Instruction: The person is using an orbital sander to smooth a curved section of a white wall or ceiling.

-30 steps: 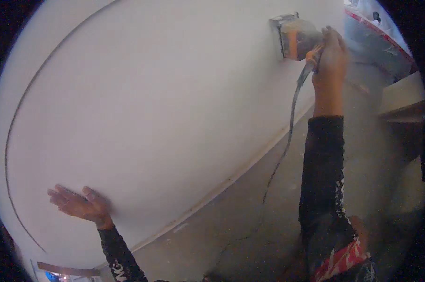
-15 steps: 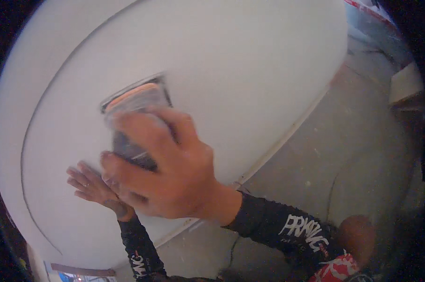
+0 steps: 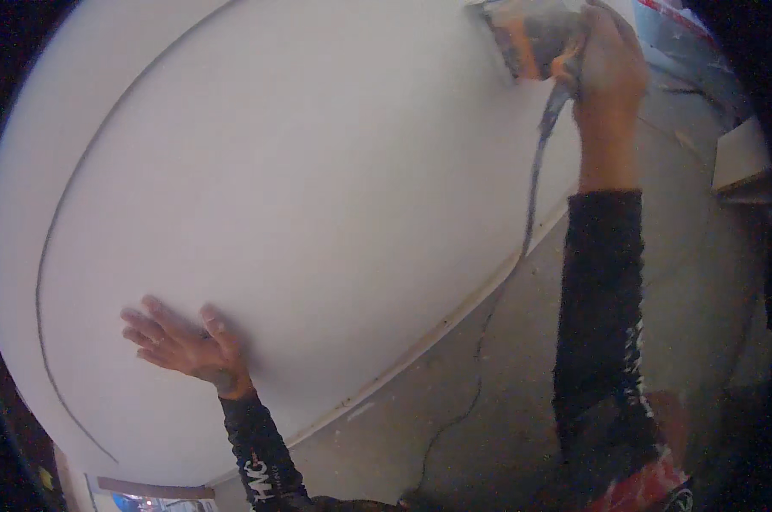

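Note:
A large pale white panel [image 3: 318,196] fills most of the head view, with a dark curved line running along its left side. My right hand [image 3: 612,60] is wrapped round an electric sander [image 3: 535,38], orange and dark with a flat pad, at the panel's upper right. The pad's face is turned toward the panel; whether it touches cannot be made out. A dark power cord [image 3: 535,171] trails down from the sander's rear. At the lower left, my left hand [image 3: 185,346] lies flat on the panel with its fingers spread, holding nothing.
The cord drops over the panel's near edge [image 3: 441,328] to the grey floor [image 3: 522,358]. A box-like pale object [image 3: 742,158] stands at the right. Plastic sheeting with a red stripe [image 3: 676,38] shows at the upper right.
My right hand has swept the sander from the panel's middle to its upper right, turning it. The cord now shows. My left hand has stayed in nearly the same place.

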`<state>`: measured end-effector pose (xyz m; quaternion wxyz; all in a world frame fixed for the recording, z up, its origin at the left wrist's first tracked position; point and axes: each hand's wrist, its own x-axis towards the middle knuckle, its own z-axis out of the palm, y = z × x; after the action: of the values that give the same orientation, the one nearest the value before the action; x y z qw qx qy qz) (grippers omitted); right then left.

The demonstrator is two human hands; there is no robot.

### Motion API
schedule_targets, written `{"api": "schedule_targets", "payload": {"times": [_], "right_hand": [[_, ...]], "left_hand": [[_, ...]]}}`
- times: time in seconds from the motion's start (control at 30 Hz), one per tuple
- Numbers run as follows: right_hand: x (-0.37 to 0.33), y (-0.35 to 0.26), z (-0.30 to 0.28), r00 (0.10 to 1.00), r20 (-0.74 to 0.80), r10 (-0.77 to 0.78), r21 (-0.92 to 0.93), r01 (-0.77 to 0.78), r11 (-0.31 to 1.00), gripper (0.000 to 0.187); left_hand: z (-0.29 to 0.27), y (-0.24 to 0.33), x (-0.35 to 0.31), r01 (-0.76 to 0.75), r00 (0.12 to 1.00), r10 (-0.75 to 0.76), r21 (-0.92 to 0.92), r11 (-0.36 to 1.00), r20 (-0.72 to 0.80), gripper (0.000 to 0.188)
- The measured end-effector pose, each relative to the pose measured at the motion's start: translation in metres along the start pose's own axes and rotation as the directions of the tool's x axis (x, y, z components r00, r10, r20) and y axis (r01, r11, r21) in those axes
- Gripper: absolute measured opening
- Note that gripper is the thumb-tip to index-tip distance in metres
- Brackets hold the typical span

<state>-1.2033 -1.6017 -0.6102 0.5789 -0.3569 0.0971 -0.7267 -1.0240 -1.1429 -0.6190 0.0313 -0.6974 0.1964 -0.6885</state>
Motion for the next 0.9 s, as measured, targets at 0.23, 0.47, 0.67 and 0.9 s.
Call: {"api": "schedule_targets", "payload": {"times": [0.23, 0.47, 0.67, 0.9], "right_hand": [[-0.018, 0.009, 0.003, 0.975, -0.152, 0.160, 0.010, -0.161, 0.987, 0.031], [-0.182, -0.005, 0.074, 0.799, 0.064, -0.599, -0.259, 0.593, 0.763, 0.028], [-0.304, -0.047, 0.098, 0.806, 0.443, -0.394, -0.181, 0.510, 0.841, 0.043], [-0.280, -0.011, 0.114, 0.845, 0.289, -0.450, -0.175, 0.509, 0.843, 0.037]], "left_hand": [[-0.002, -0.015, -0.021, 0.001, 1.000, 0.000, -0.107, 0.994, 0.007, 0.076], [0.002, -0.032, -0.044, -0.002, 1.000, 0.005, -0.117, 0.993, 0.027, 0.078], [0.015, -0.054, -0.063, 0.138, 0.986, -0.119, -0.168, 0.976, 0.121, 0.078], [0.016, -0.084, -0.071, -0.130, 0.991, 0.132, -0.250, 0.960, -0.009, 0.075]]}}
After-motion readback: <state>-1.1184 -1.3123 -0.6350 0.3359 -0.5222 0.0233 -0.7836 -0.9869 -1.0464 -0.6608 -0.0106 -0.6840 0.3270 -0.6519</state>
